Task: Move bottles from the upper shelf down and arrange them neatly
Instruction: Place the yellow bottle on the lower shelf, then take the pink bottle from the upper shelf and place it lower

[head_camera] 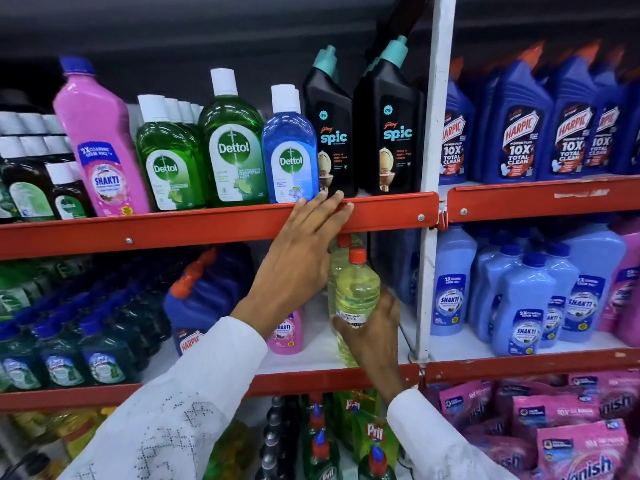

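The yellow liquid bottle (356, 306) stands upright on the white middle shelf (318, 358), long axis vertical, red cap (357, 255) pointing up toward the red upper shelf rail (207, 226). The cap sits just below that rail. A second bottle of the same kind (337, 261) stands right behind it, partly hidden, its red cap nearly touching the rail's underside.

The right hand (375, 336) wraps around the lower part of the front bottle, thumb across the label side and fingers curled behind, holding it near the shelf's front edge. The left hand (304, 247) is spread flat with fingers extended; the fingertips lie over the rail, just below the blue Dettol bottle (289, 150), and it holds nothing.

To the right of the yellow bottle the white upright post (429, 237) closes off the bay, with only a narrow strip of bare shelf between. To its left lies open white shelf, reaching as far as a small pink Shakti bottle (285, 332) and a blue Harpic bottle (204, 299). Above the rail, two black Spic bottles (384, 133) stand upright beside the post.
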Tool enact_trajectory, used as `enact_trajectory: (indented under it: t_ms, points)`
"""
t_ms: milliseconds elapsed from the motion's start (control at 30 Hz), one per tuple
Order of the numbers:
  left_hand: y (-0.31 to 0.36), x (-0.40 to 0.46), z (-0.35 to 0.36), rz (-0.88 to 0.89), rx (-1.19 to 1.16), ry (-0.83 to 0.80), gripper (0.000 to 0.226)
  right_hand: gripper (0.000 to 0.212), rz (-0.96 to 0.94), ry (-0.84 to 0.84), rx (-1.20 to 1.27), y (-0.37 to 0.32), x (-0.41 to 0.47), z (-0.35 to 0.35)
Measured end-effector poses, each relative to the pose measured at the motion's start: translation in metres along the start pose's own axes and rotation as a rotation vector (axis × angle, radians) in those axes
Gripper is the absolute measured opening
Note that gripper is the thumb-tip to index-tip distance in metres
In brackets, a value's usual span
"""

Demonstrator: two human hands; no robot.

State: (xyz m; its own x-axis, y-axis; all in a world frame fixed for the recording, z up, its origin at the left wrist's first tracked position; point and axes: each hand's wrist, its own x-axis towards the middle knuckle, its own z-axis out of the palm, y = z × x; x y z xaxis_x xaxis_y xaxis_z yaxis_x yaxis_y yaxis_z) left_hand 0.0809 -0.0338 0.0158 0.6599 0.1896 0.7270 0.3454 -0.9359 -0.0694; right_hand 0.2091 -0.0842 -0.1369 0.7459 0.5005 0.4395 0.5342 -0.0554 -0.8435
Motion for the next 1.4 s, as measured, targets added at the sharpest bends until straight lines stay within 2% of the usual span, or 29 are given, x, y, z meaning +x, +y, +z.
enact_trajectory:
  t_ms: [167, 333, 533, 667, 833, 1033, 1267, 1400]
  points:
    - [-0.015, -0.033, -0.014, -0.097, 0.053, 0.106, 0.062, 0.081, -0.260, 0.213, -0.022, -0.047, -0.013, -0.008]
    - [-0.037, -0.069, -0.047, -0.234, 0.152, 0.169, 0.056, 0.051, -0.472, 0.120, 0.021, -0.101, -0.022, -0.004]
    - [-0.080, -0.118, -0.094, -0.393, 0.242, 0.223, 0.053, 0.037, -0.626, 0.031, 0.130, -0.178, -0.039, 0.024]
    - [-0.123, -0.138, -0.118, -0.426, 0.222, 0.256, 0.051, 0.041, -0.636, -0.025, 0.193, -0.231, -0.043, 0.057]
    - [-0.173, -0.154, -0.136, -0.407, 0.213, 0.237, 0.057, 0.056, -0.636, -0.042, 0.133, -0.301, -0.040, 0.100]
    - [-0.214, -0.161, -0.132, -0.307, 0.216, 0.130, 0.062, 0.074, -0.597, 0.090, -0.110, -0.365, -0.021, 0.141]
    - [-0.228, -0.162, -0.126, -0.241, 0.150, 0.208, 0.062, 0.099, -0.515, 0.249, -0.331, -0.397, -0.010, 0.161]
    - [-0.232, -0.161, -0.125, -0.222, 0.138, 0.221, 0.064, 0.091, -0.483, 0.299, -0.379, -0.404, -0.009, 0.167]
